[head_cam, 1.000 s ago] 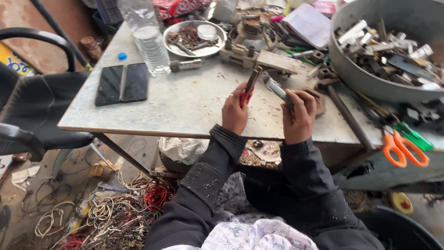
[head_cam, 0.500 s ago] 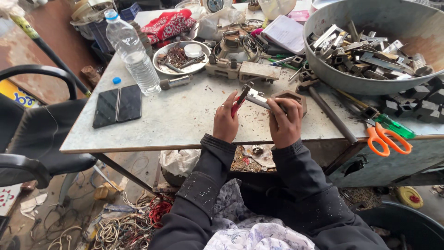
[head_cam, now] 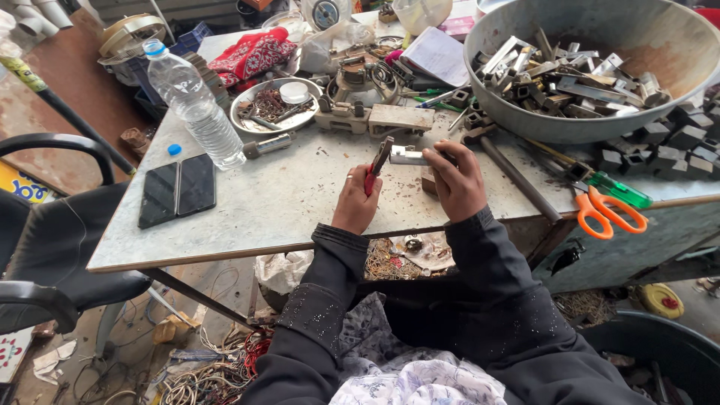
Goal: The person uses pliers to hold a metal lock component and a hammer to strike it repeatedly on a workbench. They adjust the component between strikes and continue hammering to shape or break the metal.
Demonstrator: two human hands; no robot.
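My left hand (head_cam: 355, 200) grips red-handled pliers (head_cam: 377, 161), their jaws pointing up toward a small silver metal piece (head_cam: 406, 155). My right hand (head_cam: 456, 180) holds that metal piece from the right, above the grey tabletop (head_cam: 292, 195). Both hands sit close together near the table's front edge. A small brown block (head_cam: 428, 182) lies on the table just under my right hand.
A big metal basin (head_cam: 525, 124) of metal scrap stands at the back right. Orange scissors (head_cam: 607, 212), a hammer (head_cam: 510, 169), a plastic water bottle (head_cam: 193, 105), two dark phones (head_cam: 178, 193), a metal plate of parts (head_cam: 271, 105) and a black chair (head_cam: 52, 247) surround me.
The view shifted down and left relative to the table. My hands stay together on the pliers and metal piece, now slightly nearer the table's front edge.
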